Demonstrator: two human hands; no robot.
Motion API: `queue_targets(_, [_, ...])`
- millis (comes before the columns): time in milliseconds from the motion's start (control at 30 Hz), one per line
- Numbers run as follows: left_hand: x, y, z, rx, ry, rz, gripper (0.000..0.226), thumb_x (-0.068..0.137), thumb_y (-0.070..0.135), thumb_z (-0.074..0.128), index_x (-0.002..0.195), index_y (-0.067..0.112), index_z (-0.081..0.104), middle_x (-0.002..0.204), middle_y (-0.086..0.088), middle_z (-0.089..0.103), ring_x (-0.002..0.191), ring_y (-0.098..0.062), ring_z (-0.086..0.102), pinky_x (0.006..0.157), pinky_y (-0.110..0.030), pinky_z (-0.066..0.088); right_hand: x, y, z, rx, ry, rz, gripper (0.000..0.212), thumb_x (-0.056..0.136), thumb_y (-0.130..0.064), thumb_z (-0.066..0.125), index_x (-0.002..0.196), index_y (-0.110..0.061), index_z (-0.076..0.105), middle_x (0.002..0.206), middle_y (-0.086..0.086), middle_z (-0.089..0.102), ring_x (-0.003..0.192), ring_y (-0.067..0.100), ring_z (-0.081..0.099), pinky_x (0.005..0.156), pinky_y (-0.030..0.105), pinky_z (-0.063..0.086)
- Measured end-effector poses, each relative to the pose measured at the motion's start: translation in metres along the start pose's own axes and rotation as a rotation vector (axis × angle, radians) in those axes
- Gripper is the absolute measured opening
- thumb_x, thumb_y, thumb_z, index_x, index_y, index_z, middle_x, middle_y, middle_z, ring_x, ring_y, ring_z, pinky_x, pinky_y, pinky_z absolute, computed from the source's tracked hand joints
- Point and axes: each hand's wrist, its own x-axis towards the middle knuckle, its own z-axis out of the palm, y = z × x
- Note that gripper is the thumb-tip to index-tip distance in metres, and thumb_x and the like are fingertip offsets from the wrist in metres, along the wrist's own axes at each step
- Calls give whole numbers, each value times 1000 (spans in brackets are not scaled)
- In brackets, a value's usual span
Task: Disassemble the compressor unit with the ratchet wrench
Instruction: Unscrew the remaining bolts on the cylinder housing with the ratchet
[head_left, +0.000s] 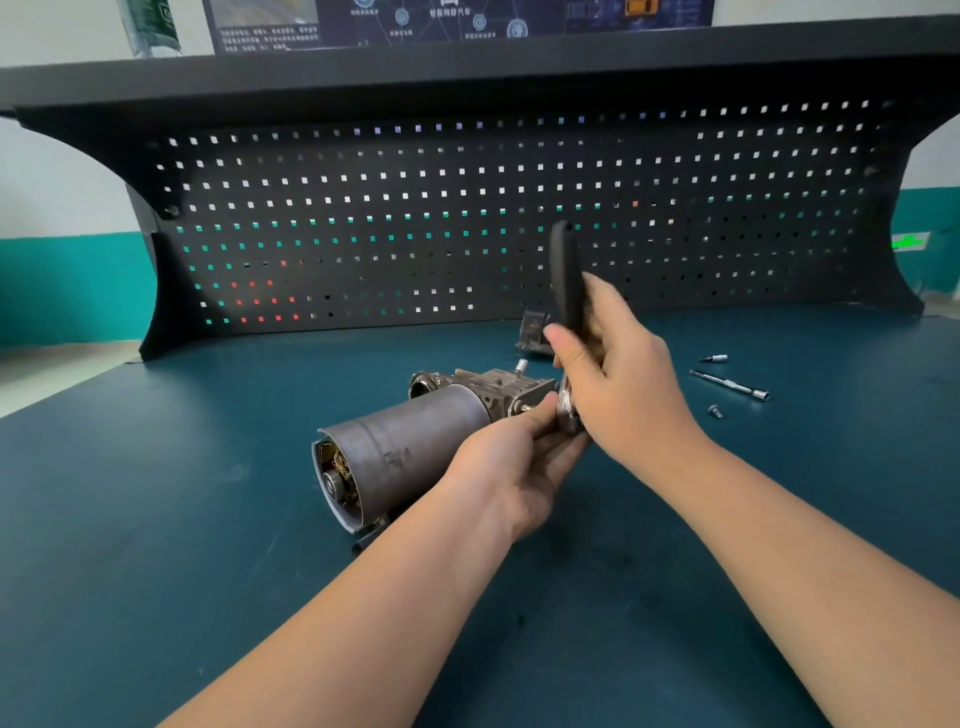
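The compressor unit (415, 441) lies on its side on the dark teal bench (156, 493), its grey cylinder pointing toward me with the open end at the lower left. My right hand (623, 395) grips the ratchet wrench (566, 280), whose black handle stands nearly upright. The wrench's metal head sits at the unit's right end, beside a bolt. My left hand (514, 467) rests against the cylinder, with its fingers pinching at the wrench head. The socket itself is hidden by my fingers.
A small metal part (534, 332) stands behind the wrench near the black pegboard (467, 208). To the right lie an extension bar (730, 385), a small bit (714, 358) and a loose bolt (716, 411).
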Motion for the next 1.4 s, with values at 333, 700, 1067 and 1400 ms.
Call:
queue_targets(333, [1, 0, -1, 59, 30, -8, 12, 91, 4, 56, 94, -7, 58, 86, -19, 64, 77, -26, 63, 72, -31, 53, -2, 23, 8, 638, 383, 945, 11, 98, -11, 49, 87, -11, 51, 66, 6, 53, 40, 4, 48, 32, 15, 33])
queue_targets(700, [-1, 0, 1, 51, 34, 8, 13, 93, 2, 52, 98, -8, 57, 80, -17, 64, 74, -25, 63, 68, -32, 56, 1, 17, 4, 235, 263, 560, 7, 96, -19, 52, 90, -17, 53, 71, 5, 62, 45, 6, 55, 43, 21, 41])
queue_targets(1067, [-3, 5, 0, 64, -6, -32, 17, 95, 4, 49, 87, -3, 63, 76, -13, 65, 65, -19, 64, 52, -27, 57, -9, -8, 4, -8, -63, -92, 23, 88, -28, 58, 108, -33, 48, 84, -6, 67, 67, 13, 64, 65, 31, 52])
queue_targets(1400, [-2, 5, -2, 95, 13, -41, 20, 93, 4, 52, 107, -9, 56, 90, -23, 65, 82, -29, 63, 68, -36, 54, -3, 19, 8, 699, 392, 1007, 19, 99, -12, 47, 81, -7, 49, 64, 7, 52, 28, 1, 41, 29, 14, 28])
